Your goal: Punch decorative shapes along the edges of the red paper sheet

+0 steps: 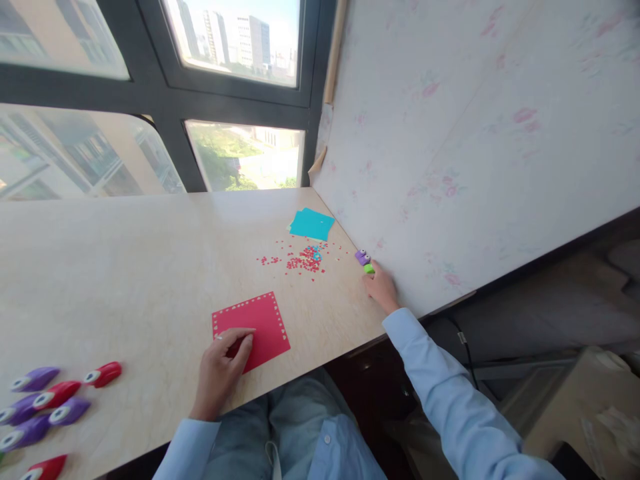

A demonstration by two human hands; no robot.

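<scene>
Resting on red card (253, 327) near table edge (320, 372) (left hand (220, 368)).

Both hands emerge from long light-blue shirt sleeves with cuffs; the lap shows faded blue jeans.

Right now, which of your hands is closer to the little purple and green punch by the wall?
Right. The right hand reaches the purple and green punch, fingertips touching it. The left hand is far off, resting on the red card.

Matt red paper sheet (256, 328) on a smooth wood-look table (125, 267).
</scene>
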